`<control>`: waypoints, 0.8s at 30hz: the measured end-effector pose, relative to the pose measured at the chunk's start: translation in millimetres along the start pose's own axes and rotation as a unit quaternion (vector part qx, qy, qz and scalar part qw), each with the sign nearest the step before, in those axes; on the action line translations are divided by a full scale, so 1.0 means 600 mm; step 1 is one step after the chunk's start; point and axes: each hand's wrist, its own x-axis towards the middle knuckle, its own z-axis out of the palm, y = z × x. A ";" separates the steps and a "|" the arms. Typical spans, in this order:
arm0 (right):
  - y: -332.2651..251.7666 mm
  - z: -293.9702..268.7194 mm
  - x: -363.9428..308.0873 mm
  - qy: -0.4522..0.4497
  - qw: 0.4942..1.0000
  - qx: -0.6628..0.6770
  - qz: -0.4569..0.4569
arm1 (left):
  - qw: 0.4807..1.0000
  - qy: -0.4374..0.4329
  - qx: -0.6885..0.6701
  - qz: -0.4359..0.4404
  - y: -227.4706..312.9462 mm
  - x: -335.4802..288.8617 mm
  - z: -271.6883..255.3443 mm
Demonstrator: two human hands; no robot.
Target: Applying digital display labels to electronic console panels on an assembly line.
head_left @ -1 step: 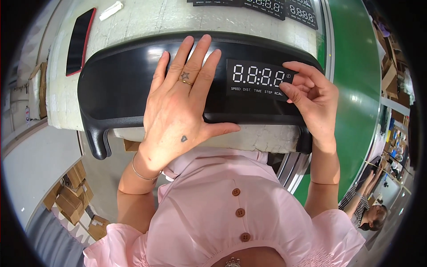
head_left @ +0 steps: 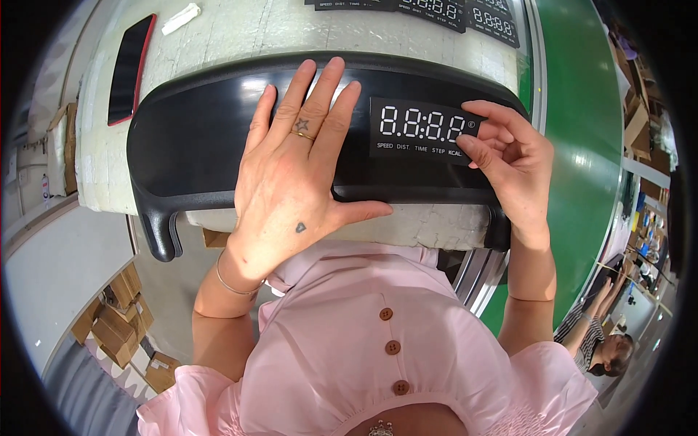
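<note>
Left fingers [head_left: 337,120] and palm mask the middle of the black housing [head_left: 189,134]; surface underneath not visible. Right fingers [head_left: 503,114] hide part of the digit panel [head_left: 418,134] at its right end, plus the housing edge behind them; panel underside also out of sight. Dark panels [head_left: 496,29] beyond the fingers clipped by top edge, same for the desk [head_left: 233,36]. Pendant [head_left: 381,430], well below both hands, cut at bottom. Far right of the right fingers: shelf clutter [head_left: 646,225] too small to identify.

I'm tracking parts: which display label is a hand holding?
The label held by the right hand, over the black panel; the other labels lie beyond it, untouched.
</note>
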 end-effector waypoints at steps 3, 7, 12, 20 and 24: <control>0.000 0.000 0.000 -0.003 1.000 0.007 -0.008 | 1.000 -0.007 0.004 -0.007 0.002 0.001 -0.002; -0.002 0.001 0.000 -0.003 1.000 0.004 0.006 | 1.000 -0.012 0.006 -0.009 0.001 0.001 -0.001; -0.003 0.001 0.000 -0.003 1.000 0.001 0.011 | 1.000 -0.019 0.009 -0.010 0.002 0.002 -0.001; -0.003 0.003 0.001 -0.008 1.000 -0.002 0.015 | 1.000 -0.013 0.001 -0.006 0.003 0.003 -0.003; -0.006 0.004 0.003 -0.007 1.000 -0.002 0.018 | 1.000 -0.022 0.011 -0.005 0.003 0.004 -0.005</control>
